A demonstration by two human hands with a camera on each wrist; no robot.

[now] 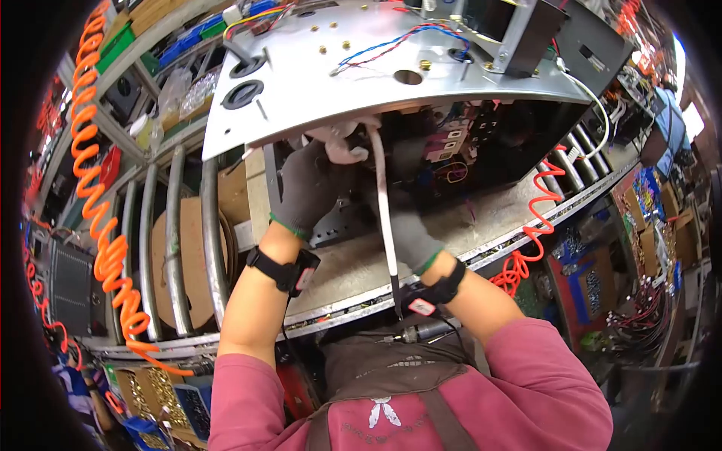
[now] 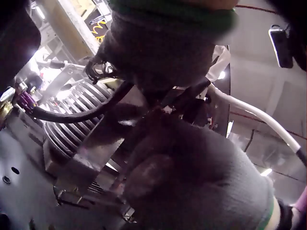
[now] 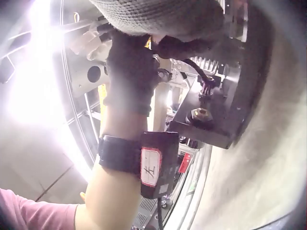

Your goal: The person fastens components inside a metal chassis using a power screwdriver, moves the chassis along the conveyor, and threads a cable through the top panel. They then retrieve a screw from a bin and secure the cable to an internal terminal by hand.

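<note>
Both hands wear grey knit gloves with green cuffs and work close together beneath the raised sheet-metal panel [image 1: 301, 83] of a dark equipment housing. In the left wrist view, a black sleeved cable [image 2: 72, 116] runs into the fingers of my left hand [image 1: 310, 184], which grip it. My right hand [image 1: 410, 229] is blurred in the head view and meets the left hand from the other side. Its fingertips are in shadow, so I cannot tell what they hold. A white cable [image 1: 383, 195] with a black end hangs between the forearms. White wrapping [image 1: 342, 144] shows above the left hand.
The housing sits on a bench by a roller conveyor [image 1: 174, 240]. Red and blue wires [image 1: 398, 45] lie on the panel. Orange coiled hoses [image 1: 90, 173] hang at the left and lie at the right. A ribbed metal part [image 2: 76, 115] stands inside the housing. Parts bins line the right side.
</note>
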